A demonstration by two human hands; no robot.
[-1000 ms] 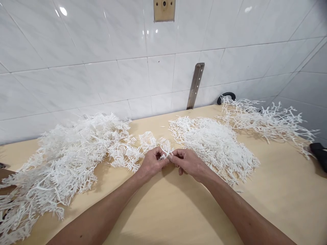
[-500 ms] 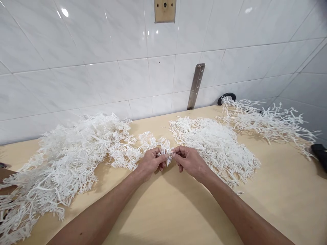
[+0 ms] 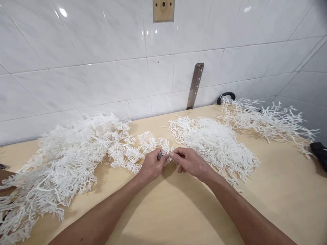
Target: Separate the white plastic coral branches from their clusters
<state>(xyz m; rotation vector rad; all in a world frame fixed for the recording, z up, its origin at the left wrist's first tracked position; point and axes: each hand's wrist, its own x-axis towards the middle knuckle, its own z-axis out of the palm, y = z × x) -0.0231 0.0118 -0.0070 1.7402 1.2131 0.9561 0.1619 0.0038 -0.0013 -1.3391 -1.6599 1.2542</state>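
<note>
Over the table's middle, my left hand [image 3: 152, 164] is closed on a small white branched sprig, plastic-looking, with thin spiky tips [image 3: 165, 144] showing above the fingers. My right hand [image 3: 188, 162] pinches at the same sprig from the right, its thumb and forefinger meeting the left fingertips. The fingers hide most of the piece. To the left lies a large tangled heap of white branched sprigs [image 3: 74, 153], with a thinner trail reaching my left hand. Just beyond my right hand spreads a flatter pile of short white pieces [image 3: 212, 141].
At the far right lies a loose cluster of bare white branching stems [image 3: 265, 119], near a black ring-shaped object [image 3: 226, 97]. A black object [image 3: 318, 154] sits at the right edge. A metal strip [image 3: 195, 86] leans against the tiled wall [image 3: 112, 81]. Part of another person's arm [image 3: 6, 182] shows at left.
My hands have drawn closer together at the fingertips, and my left fingers now cover more of the sprig. The piles look the same.
</note>
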